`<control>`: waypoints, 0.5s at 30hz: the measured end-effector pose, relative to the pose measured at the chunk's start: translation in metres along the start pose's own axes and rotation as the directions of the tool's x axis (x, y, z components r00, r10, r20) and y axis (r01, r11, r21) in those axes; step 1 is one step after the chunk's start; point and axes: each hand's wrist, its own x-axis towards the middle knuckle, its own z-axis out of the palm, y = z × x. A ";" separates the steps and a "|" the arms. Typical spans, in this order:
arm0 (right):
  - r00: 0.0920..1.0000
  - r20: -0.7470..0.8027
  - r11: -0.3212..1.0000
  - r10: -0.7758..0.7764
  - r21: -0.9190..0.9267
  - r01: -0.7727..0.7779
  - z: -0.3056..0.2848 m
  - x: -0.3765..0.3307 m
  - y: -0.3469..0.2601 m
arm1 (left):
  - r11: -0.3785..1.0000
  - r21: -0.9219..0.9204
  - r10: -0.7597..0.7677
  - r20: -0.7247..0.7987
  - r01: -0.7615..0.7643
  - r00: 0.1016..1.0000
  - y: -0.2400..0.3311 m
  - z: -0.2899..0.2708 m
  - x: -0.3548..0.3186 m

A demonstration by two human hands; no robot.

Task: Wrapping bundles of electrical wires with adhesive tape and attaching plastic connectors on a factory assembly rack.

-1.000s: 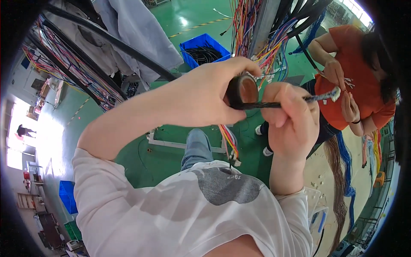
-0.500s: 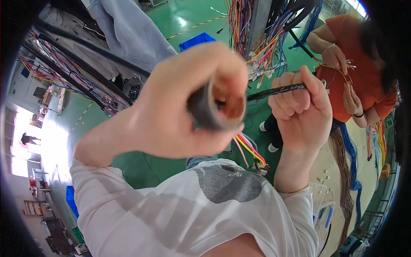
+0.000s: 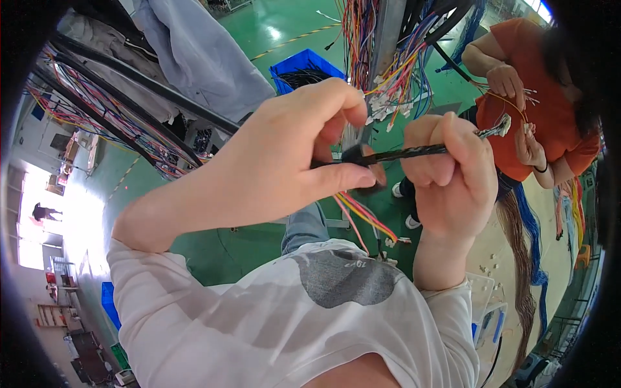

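My left hand [image 3: 278,155] is closed around a roll of black tape [image 3: 375,178], mostly hidden by the fingers; its thumb lies along the cable. A thin wire bundle [image 3: 411,153] wrapped in black tape runs from there to my right hand [image 3: 449,174], whose fingers are curled tightly around it. Beyond the right hand, the bundle ends in a pale connector [image 3: 502,125]. Loose pink, yellow and red wires [image 3: 365,216] with small connectors hang below the left hand, in front of my shirt.
A co-worker in an orange top [image 3: 524,84] handles thin wires at the right. Brown and blue wire bundles [image 3: 532,239] lie on a pale table. Multicoloured harnesses [image 3: 359,45] hang by a metal post ahead. A blue bin [image 3: 307,64] with black pieces stands on the green floor.
My left hand has turned and the tape roll with it, so its open core no longer faces up. The right hand has dropped slightly, and the bundle's connector end now shows past it.
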 end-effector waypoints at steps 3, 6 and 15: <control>0.998 -0.020 0.995 -0.068 -0.081 0.066 0.008 -0.001 0.002 | 0.945 0.326 0.056 -0.045 -0.039 0.997 0.003 0.000 0.008; 0.999 0.028 0.996 -0.046 -0.072 0.047 0.005 0.000 0.006 | 0.978 0.101 -0.192 0.092 0.183 0.977 0.001 -0.003 0.014; 0.996 0.018 0.986 0.084 0.146 -0.086 -0.012 0.006 0.007 | 0.959 -0.266 -0.092 0.043 0.100 0.995 -0.003 -0.003 0.013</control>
